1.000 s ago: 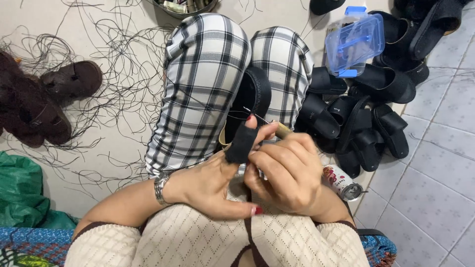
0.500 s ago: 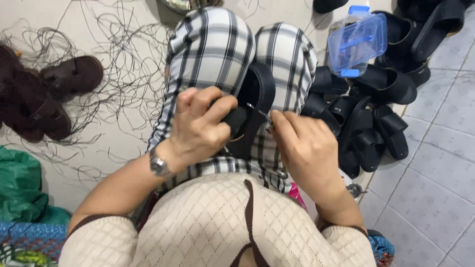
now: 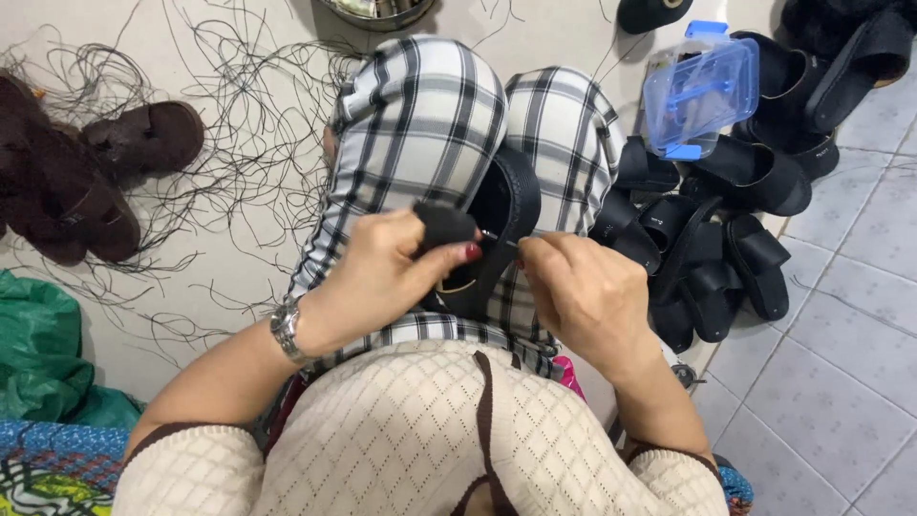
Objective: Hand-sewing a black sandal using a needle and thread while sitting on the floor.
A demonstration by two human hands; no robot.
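Green plastic sheeting [image 3: 38, 354] bunches at the left edge of the floor, with a strip of patterned blue cloth [image 3: 57, 459] below it in the bottom left corner. Above these, brown sandals [image 3: 86, 182] lie against the left edge, and loose black threads [image 3: 239, 124] sprawl across the pale floor [image 3: 191, 287] from the top edge down toward the middle, leaving only small bare patches between them.

Seen from above, a person in a cream knitted top sits with knees in black-and-white checked trousers [image 3: 430, 124] pointing toward the top edge. A black sandal [image 3: 501, 229] rests on the lap, between the two thighs, roughly at the centre. The left hand [image 3: 392, 268], with a silver wristwatch [image 3: 287, 330], curls around the sandal's strap from the left, thumb pressed on top and fingers wrapped beneath. The right hand [image 3: 583, 291] sits just beside it, fingertips pressed together in a pinch at the sandal's edge; what they pinch is too small to make out. The two hands are close but not touching.

Right of the knees, a heap of black sandals [image 3: 707, 248] crowds the space, reaching the top right corner. A clear plastic box with blue clips [image 3: 702, 91] rests tilted on top of that heap. Farther right and below, grey floor tiles [image 3: 841, 382] run to the right edge and bottom right corner, the widest open stretch. At the top edge, a metal bowl's rim [image 3: 377, 11] and a dark thread spool [image 3: 650, 11] are partly cut off.
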